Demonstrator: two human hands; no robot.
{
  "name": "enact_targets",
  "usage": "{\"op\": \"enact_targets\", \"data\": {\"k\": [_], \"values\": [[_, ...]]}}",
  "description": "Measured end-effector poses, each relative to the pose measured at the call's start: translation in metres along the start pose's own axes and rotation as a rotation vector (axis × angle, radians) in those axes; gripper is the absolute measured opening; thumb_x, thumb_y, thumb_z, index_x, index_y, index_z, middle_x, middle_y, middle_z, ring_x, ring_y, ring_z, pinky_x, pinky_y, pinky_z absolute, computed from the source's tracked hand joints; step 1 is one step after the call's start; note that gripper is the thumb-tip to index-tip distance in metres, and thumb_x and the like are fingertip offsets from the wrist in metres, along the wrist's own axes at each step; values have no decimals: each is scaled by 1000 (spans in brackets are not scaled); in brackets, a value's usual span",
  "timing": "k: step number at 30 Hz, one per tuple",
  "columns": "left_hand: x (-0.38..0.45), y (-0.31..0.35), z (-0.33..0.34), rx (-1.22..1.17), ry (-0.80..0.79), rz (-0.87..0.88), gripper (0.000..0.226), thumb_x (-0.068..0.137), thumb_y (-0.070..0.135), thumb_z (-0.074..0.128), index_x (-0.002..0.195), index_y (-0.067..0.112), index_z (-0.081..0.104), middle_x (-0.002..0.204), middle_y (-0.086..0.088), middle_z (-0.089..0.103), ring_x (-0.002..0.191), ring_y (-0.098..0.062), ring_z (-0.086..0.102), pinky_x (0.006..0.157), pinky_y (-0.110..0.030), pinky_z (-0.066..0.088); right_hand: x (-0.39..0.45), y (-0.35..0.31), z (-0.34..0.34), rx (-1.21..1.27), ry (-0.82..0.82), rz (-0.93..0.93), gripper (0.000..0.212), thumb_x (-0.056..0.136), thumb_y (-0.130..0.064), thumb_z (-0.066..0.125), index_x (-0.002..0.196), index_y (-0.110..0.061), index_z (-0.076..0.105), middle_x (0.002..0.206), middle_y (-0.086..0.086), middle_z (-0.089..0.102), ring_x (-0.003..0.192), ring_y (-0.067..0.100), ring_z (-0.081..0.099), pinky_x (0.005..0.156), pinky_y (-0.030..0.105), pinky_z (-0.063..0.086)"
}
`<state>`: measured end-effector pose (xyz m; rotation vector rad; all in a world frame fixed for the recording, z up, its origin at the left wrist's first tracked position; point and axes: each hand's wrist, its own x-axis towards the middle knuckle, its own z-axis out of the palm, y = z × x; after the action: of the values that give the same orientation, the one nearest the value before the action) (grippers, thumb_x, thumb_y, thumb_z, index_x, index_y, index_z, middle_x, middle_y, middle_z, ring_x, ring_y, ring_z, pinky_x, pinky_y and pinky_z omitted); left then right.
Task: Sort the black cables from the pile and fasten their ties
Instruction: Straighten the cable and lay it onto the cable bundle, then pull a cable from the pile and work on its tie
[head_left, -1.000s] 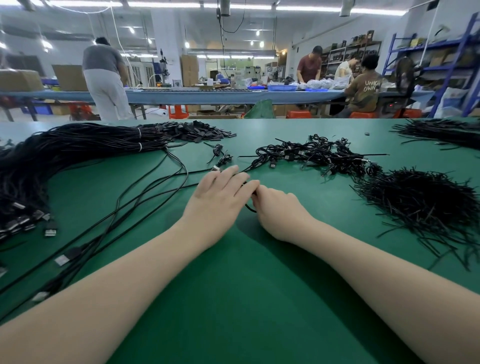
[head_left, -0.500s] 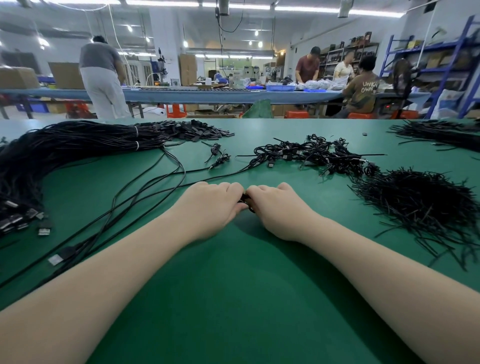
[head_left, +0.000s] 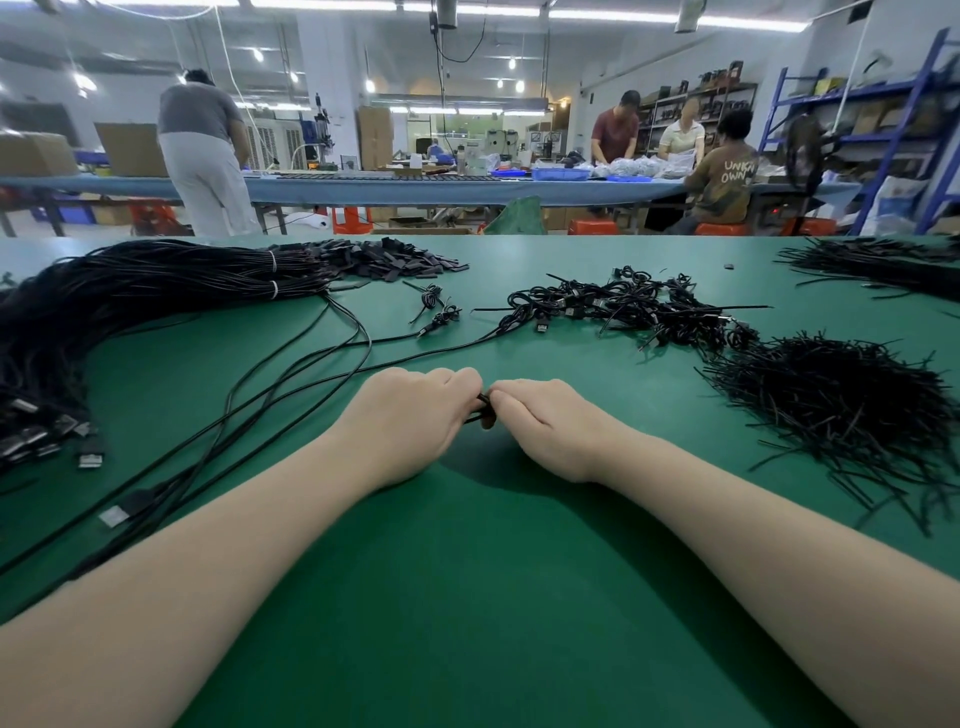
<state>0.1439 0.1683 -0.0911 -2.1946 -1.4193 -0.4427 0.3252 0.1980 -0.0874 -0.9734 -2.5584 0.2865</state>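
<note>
Step in hand, as judged: coiling one black cable (head_left: 480, 410) into a small bundle and closing its tie. To do it well, keep the loops tight and even between both sets of fingertips, hold the coil flat against the green tabletop (head_left: 467, 597) so it cannot spring apart, and cinch the tie around the middle of the coil before letting go. The trailing length (head_left: 415, 358) running off to the left of the left hand should be drawn in fully first, or the bundle ends up lopsided.

Left hand (head_left: 410, 421): fingers curled under, knuckles up, gripping the small black loop where it meets the right hand. Right hand (head_left: 550, 426): likewise curled, pinching the same loop from the other side. Only a short bit of cable shows in the gap between the two; whether a tie is already on it cannot be told.

Supply: the big pile of untied cables (head_left: 130, 306) lies well to the left of the left hand. Finished coiled cables (head_left: 623, 306) sit beyond the right hand. A heap of loose black ties (head_left: 841, 405) lies to the right of the right hand, within easy reach.
</note>
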Motion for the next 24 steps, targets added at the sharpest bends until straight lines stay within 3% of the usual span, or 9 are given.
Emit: {"op": "enact_targets", "data": {"k": [3,5,7,9,12,15,17,20,24], "values": [[-2,1,-3,63,28,91,30,91,23,35,81,7,58,64,-7,61,45,-31,55,47,-28,28,3,-2,4,-203,-22,-16,40,103,-37,21,96,-13,53,94,1,60,92,23,54,82,38,37],[-2,-1,-6,84,61,119,25,90,21,43,74,6,56,56,-7,56,38,-29,51,43,-27,25,6,0,5,-279,-37,-26,36,103,-39,21,97,-16,48,91,-2,54,92,23,53,78,36,33],[0,-3,-3,68,1,98,20,98,23,45,88,8,54,70,-7,59,54,-33,58,50,-32,29,8,2,3,-240,-81,-14,35,103,-40,21,96,-16,45,86,-4,47,88,24,51,79,38,36],[4,-7,-2,111,-75,77,28,103,34,31,103,13,49,87,-3,59,74,-32,60,59,-34,31,10,3,-1,-122,-120,15,34,103,-41,23,96,-16,46,89,-2,47,91,25,50,85,43,41],[8,-10,-3,126,-115,94,36,104,41,23,110,15,48,96,-2,58,81,-29,60,66,-34,36,12,4,-4,-93,-157,48,40,101,-46,21,100,-14,46,97,3,50,96,28,51,88,44,41],[9,-10,-4,65,-193,86,35,103,41,24,107,15,47,95,-2,55,83,-29,59,69,-36,42,13,3,-5,-261,-173,27,38,101,-47,18,96,-17,41,92,-1,44,83,23,45,82,41,39],[10,-7,-7,-69,-255,32,30,103,39,26,97,16,44,88,1,51,83,-28,57,72,-39,43,14,4,-7,-430,-132,-25,32,102,-45,19,93,-21,39,88,-2,41,80,24,46,77,38,36],[14,-5,-10,-257,-282,-49,29,102,37,29,91,16,45,86,0,55,84,-26,56,75,-42,44,15,8,-12,-691,35,-162,33,104,-40,24,100,-17,47,96,2,52,88,25,57,70,33,28],[19,1,-18,-549,-327,-171,32,103,36,31,80,24,51,73,6,54,68,-7,52,63,-24,40,10,15,-26,-896,208,-381,20,98,-25,50,84,-12,56,76,5,56,62,26,55,59,34,38]]}}
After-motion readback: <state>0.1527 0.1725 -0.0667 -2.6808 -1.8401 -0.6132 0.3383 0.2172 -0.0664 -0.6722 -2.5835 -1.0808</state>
